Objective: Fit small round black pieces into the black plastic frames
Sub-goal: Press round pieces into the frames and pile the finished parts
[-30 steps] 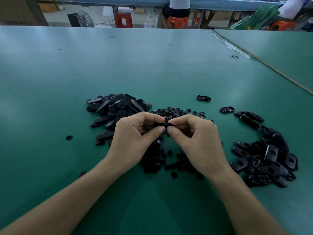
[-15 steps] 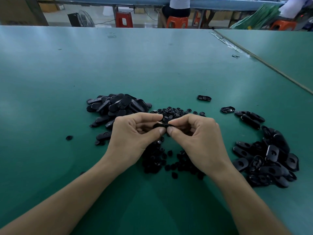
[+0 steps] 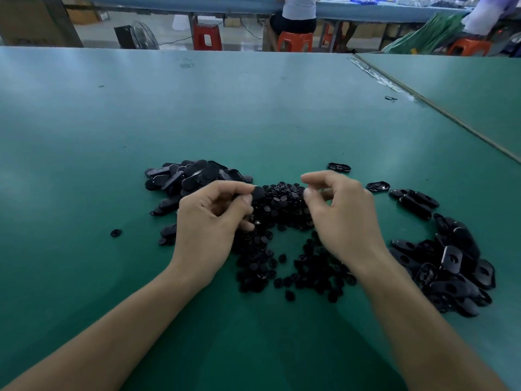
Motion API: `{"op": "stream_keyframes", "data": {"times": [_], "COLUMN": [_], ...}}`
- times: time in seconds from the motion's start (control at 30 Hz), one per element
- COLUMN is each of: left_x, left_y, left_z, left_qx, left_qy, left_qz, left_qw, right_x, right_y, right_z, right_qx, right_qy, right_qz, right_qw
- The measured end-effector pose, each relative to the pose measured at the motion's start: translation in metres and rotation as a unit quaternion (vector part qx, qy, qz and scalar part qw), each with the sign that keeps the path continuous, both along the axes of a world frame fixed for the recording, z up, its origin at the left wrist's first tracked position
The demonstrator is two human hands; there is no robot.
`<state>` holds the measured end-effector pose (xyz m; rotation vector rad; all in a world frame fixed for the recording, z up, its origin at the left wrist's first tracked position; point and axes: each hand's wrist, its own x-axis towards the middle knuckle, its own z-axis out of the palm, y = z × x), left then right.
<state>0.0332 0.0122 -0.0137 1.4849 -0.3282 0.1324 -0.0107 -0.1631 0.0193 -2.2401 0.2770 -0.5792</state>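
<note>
My left hand [image 3: 210, 221] pinches a black plastic frame [image 3: 258, 192] between thumb and forefinger, its end sticking out toward the middle. My right hand [image 3: 342, 218] hovers apart from it to the right, fingers curled, thumb and forefinger slightly parted with nothing visible between them. Under and between both hands lies a heap of small round black pieces [image 3: 282, 204], spreading toward me [image 3: 307, 272]. A pile of black frames [image 3: 191, 176] sits behind my left hand. Another pile of frames [image 3: 451, 263] lies to the right.
Two single frames [image 3: 339, 167] [image 3: 378, 186] lie beyond my right hand, and one stray round piece [image 3: 115, 232] lies far left. The green table [image 3: 253, 108] joins a second table along a seam at right. A seated person, red stools and a fan are beyond.
My hands were together, both pinching the frame. They have separated: the left keeps the frame, the right has let go and moved right.
</note>
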Motion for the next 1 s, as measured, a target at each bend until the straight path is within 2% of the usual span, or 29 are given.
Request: {"op": "stream_keyframes", "data": {"times": [0.13, 0.27, 0.43, 0.6, 0.7, 0.77, 0.9, 1.0], "left_x": [0.009, 0.012, 0.012, 0.008, 0.005, 0.002, 0.000, -0.003], "left_y": [0.000, 0.001, 0.003, 0.001, 0.001, 0.001, 0.001, 0.000], "left_z": [-0.003, -0.003, -0.005, -0.002, 0.000, 0.001, 0.000, 0.002], "left_qx": [-0.078, -0.029, -0.011, -0.018, -0.028, -0.023, -0.023, -0.027], "left_qy": [0.077, 0.069, 0.056, 0.039, 0.017, 0.018, 0.023, 0.008], "left_qz": [0.029, 0.063, 0.045, 0.026, 0.014, 0.007, -0.016, -0.041], "left_qw": [0.994, 0.995, 0.997, 0.999, 0.999, 1.000, 0.999, 0.999], "right_x": [0.030, 0.057, 0.072, 0.064, 0.058, 0.054, 0.042, 0.027], "right_y": [-0.033, -0.064, -0.077, -0.079, -0.077, -0.072, -0.048, -0.021], "right_z": [0.000, -0.002, -0.003, -0.007, -0.007, -0.002, 0.013, 0.019], "right_qx": [-0.134, -0.207, -0.232, -0.246, -0.287, -0.277, -0.160, -0.041], "right_qy": [0.108, 0.225, 0.291, 0.201, 0.185, 0.154, 0.033, -0.001], "right_qz": [-0.030, -0.022, 0.006, -0.046, -0.049, -0.062, -0.036, 0.029], "right_qw": [0.985, 0.952, 0.928, 0.947, 0.939, 0.947, 0.986, 0.999]}}
